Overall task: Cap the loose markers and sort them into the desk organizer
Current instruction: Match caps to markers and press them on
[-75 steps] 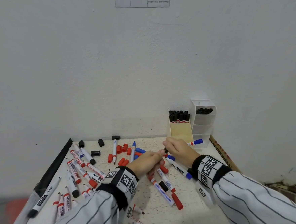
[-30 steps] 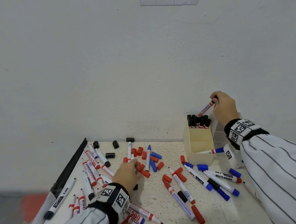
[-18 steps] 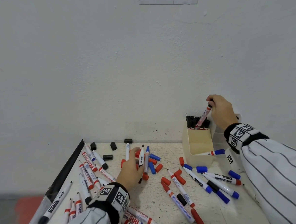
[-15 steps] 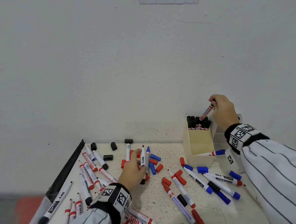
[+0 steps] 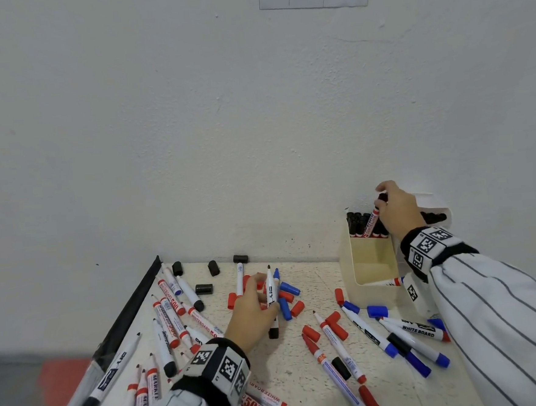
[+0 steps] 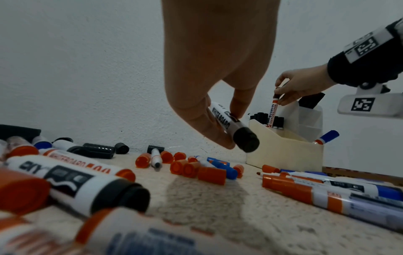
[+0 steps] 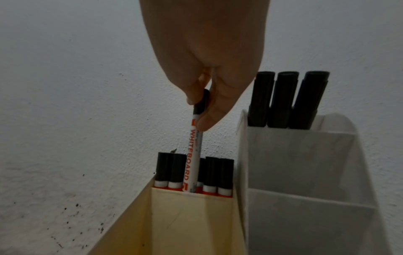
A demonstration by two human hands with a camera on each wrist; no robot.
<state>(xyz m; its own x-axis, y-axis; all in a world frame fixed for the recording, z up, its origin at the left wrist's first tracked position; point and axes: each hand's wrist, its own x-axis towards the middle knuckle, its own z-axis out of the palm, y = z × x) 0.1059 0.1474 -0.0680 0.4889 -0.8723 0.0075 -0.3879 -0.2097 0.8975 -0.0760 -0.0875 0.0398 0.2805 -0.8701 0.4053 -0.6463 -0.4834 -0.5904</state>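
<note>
While the right hand [image 5: 397, 208] is pinching a black-capped marker [image 7: 194, 151] by its cap and holding it upright among the black-capped markers standing in the back compartment of the cream organizer [image 5: 372, 286], the left hand [image 5: 252, 311] is gripping an uncapped black marker [image 5: 271, 297] between thumb and fingers, tip pointing up, above the table [image 5: 304, 374]. Loose markers and red, blue and black caps are lying scattered across the tabletop. A white organizer [image 7: 305, 172] is standing just beside the cream one, holding more black-capped markers.
</note>
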